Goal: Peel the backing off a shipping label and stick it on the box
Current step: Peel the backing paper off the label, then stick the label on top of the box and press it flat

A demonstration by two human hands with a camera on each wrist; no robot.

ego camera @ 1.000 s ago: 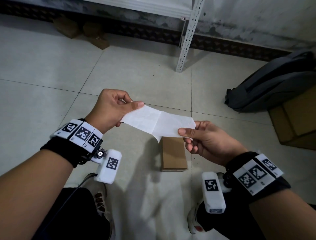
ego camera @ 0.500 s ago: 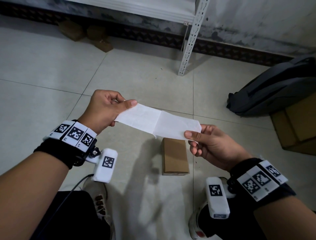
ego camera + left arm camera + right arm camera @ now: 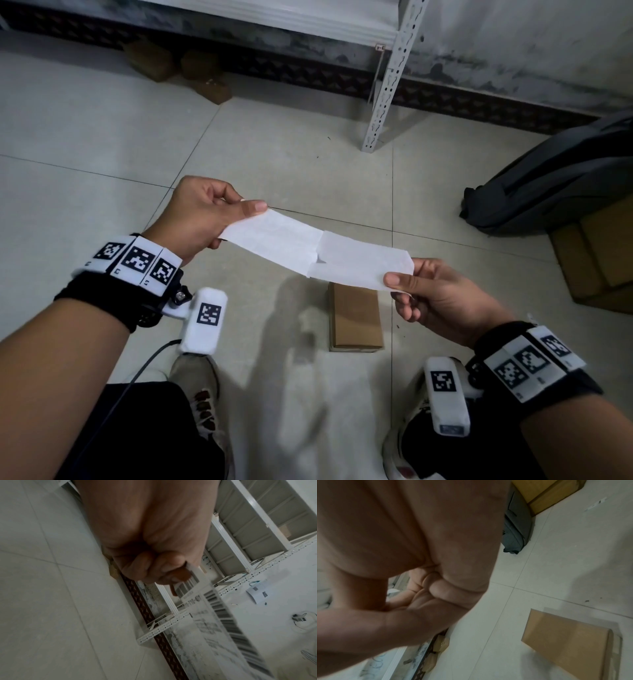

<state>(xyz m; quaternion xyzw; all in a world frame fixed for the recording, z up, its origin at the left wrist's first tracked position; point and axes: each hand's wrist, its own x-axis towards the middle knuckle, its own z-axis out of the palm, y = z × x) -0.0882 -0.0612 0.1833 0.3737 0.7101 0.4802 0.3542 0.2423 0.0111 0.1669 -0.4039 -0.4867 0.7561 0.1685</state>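
- Right now your left hand (image 3: 202,214) pinches one end of the shipping label (image 3: 274,240) between thumb and curled fingers (image 3: 150,566), while your right hand (image 3: 442,301) pinches the far end of the backing (image 3: 363,262) the same way; neither hand has a free finger spread.
- Together the two white sheets make one long strip in the air between your hands, well above the floor (image 3: 102,137). They meet at a seam near the middle, where a small dark gap shows at the lower edge, so I judge only a narrow overlap is left bonded.
- Holding by the extreme ends makes sense: it keeps your fingers off most of the adhesive and lets a straight pull do the parting.
- Which sheet is the label I take from the left wrist view, where barcodes (image 3: 228,620) and print show on the piece your left hand holds; in the head view both sheets look blank white, so that side faces away from you.
- The strip's long axis runs from upper left down to lower right in the head view, roughly level and pulled fairly flat, with the left end slightly farther from you.
- The box (image 3: 356,317) lies flat on the floor directly below the right half of the strip, between your feet, its long side running away from you, crosswise to the strip.
- Expect to turn the label to line up with the box top, and to flip it too if the adhesive faces up; I cannot tell which face is sticky.
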